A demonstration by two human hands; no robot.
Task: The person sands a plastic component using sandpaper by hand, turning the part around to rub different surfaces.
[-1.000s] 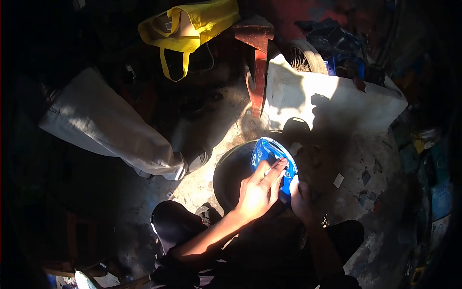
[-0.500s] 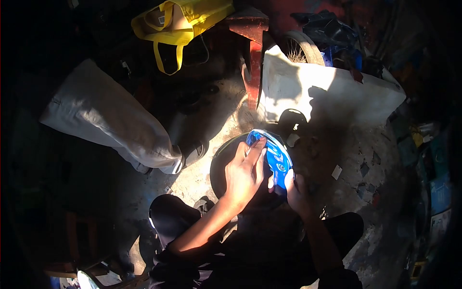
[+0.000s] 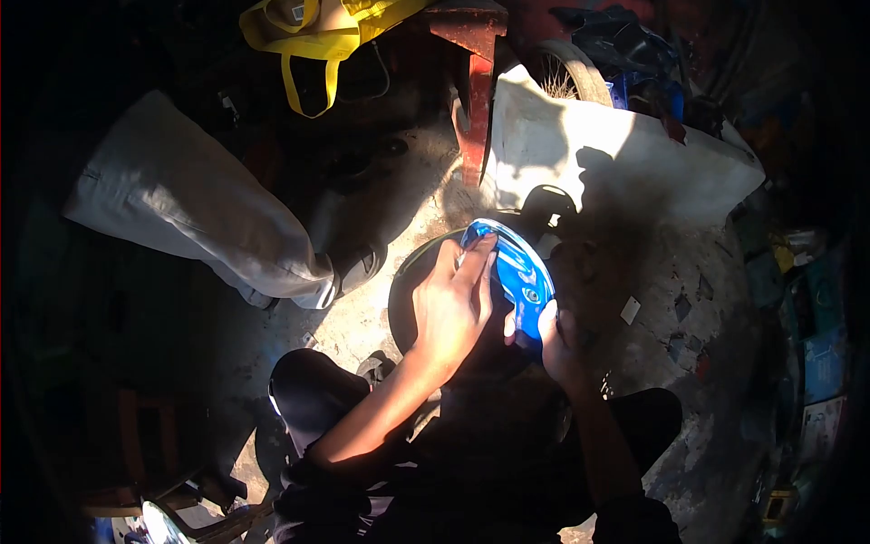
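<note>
Partly, both hands [image 3: 450,308] hide the shiny blue piece [image 3: 524,281].

bare hands [image 3: 449,313] | forearms uncovered up to the elbows | sleeves [image 3: 319,490]: black cloth, creased, behind the hands | trousers [image 3: 319,392]: dark, plain-looking, below the hands to either side | thin white line [image 3: 273,400] along left knee's outer edge | lap detail lost in shadow

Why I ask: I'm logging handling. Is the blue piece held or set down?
The blue piece is held: the right hand grips its lower end, the left hand touches its upper end. I cannot tell about support beneath.
</note>
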